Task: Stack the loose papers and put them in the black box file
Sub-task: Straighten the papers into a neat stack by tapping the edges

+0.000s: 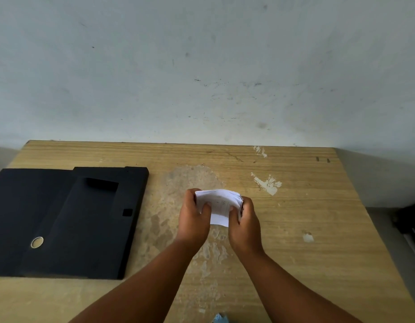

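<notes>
Both bare forearms reach forward over the counter (306,206). The left hand (193,220) and right hand (245,223) grip opposite sides of the white papers (219,206), thumbs on top, bowing the stack upward above the worn wood. To the left, well apart, the black box file (69,220) lies flat. Beyond stands a scuffed pale wall (202,66).

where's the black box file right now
In the head view the black box file lies flat on the left side of the wooden table, left of both hands, which hold the papers at the centre.
</notes>
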`<action>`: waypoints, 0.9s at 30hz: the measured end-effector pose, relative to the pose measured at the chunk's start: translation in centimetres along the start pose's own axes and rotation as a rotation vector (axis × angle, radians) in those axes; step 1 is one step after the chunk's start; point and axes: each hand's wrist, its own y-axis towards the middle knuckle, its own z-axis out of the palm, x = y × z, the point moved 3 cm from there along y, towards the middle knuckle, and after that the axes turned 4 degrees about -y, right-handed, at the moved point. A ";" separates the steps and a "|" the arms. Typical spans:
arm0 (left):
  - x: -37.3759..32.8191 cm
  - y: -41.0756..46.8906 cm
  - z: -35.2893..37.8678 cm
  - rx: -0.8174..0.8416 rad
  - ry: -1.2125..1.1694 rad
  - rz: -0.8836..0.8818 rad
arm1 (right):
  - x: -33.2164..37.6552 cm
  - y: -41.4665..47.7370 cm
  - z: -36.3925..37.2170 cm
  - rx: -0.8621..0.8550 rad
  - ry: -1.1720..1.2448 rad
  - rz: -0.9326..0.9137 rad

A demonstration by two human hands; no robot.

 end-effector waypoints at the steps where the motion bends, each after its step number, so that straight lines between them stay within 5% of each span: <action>1: 0.3 -0.2 0.1 0.012 -0.054 -0.038 | -0.3 -0.1 0.3 0.018 0.006 0.028; 7: 2.5 -1.2 0.3 0.123 -0.192 -0.231 | -1.5 -0.7 1.7 0.134 -0.055 0.209; 14: 3.2 -0.6 0.1 0.162 -0.044 -0.251 | -1.6 0.1 0.5 0.123 -0.212 0.089; 19: 0.9 -0.1 -1.3 -0.058 0.474 0.352 | -0.3 1.7 -1.2 0.246 -0.372 -0.074; 21: -0.5 0.6 -1.4 0.000 0.577 0.530 | 0.8 2.4 -1.6 0.312 -0.429 -0.170; 24: -2.0 1.6 -1.5 0.239 0.516 0.392 | 2.3 3.3 -2.3 0.417 -0.445 -0.216; 27: -2.5 2.5 -1.9 0.272 0.367 0.174 | 2.9 3.9 -3.1 0.463 -0.404 -0.207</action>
